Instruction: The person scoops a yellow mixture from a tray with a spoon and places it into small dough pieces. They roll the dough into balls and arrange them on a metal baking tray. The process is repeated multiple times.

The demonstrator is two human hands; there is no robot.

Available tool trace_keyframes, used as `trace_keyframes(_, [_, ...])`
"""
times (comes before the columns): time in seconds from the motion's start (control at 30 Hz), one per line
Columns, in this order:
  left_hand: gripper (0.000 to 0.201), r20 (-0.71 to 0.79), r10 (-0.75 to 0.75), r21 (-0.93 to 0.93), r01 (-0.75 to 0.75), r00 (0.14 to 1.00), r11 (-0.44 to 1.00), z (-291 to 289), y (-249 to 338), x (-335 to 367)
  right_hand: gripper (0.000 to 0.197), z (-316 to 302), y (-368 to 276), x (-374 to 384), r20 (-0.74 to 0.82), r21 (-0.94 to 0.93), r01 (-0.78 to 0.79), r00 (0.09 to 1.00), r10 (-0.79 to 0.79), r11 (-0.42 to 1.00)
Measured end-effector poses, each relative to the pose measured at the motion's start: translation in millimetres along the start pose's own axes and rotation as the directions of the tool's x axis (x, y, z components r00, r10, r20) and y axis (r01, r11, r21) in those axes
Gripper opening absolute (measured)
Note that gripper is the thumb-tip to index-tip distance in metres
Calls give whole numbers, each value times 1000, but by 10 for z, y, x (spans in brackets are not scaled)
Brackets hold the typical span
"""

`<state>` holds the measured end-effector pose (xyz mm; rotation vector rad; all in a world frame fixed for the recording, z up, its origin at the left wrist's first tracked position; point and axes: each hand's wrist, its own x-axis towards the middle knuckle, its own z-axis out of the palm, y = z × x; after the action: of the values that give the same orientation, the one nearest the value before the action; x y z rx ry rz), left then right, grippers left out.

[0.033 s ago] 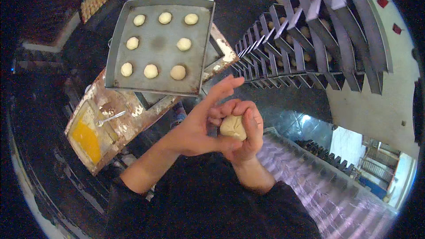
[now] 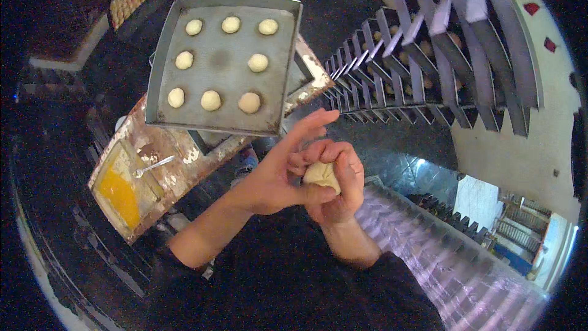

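My right hand (image 2: 348, 187) is cupped around a pale dough ball (image 2: 322, 175), its fingers curled over the far side. The dough's upper face shows folds and creases. Close against it is my left hand (image 2: 272, 181), with the fingers stretched out past the dough and the thumb pressing on its near side. Beyond my hands, to the left, lies a square metal baking tray (image 2: 220, 79). Several round dough balls (image 2: 211, 100) are spaced around its edges, with a dark stain on the bare middle.
The tray rests on a worn wooden table (image 2: 174, 175). At its left end, a shallow tray (image 2: 122, 193) holds yellow liquid, with a fork (image 2: 155, 166) across it. A metal rack (image 2: 429, 55) with loaded trays stands to the right. Clear plastic sheeting (image 2: 416, 251) lies at lower right.
My left thumb has shifted slightly up over the dough. The tray and rack appear moved a little in the picture; both hands stay in nearly the same place.
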<state>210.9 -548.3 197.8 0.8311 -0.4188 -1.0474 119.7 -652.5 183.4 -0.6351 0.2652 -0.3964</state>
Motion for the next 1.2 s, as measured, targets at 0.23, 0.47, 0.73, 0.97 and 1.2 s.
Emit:
trace_keyframes(0.23, [77, -303, -204, -454, 47, 931, 890, -1530, -82, -81, 25, -12, 1290, 901, -137, -190, -208, 973, 183, 960])
trace_keyframes(0.47, [55, -653, 384, 691, 304, 653, 656, -2662, -85, -638, 33, -184, 2319, 2304, 137, -976, 111, 982, 133, 188])
trace_keyframes(0.73, [39, -481, 382, 831, 271, 789, 486, -2947, 17, -719, 83, -180, 2775, 2975, 441, -604, 642, 763, 473, -473])
trace_keyframes(0.97, [36, -587, 307, 698, 276, 749, 661, -3007, 87, -604, 69, -105, 2305, 3141, 185, -973, 139, 945, 271, 182])
trace_keyframes(1.2, [43, -832, 3, -32, -54, 554, 998, -3226, 95, 169, 53, -289, 2463, 3024, 221, -969, 186, 948, 231, 164])
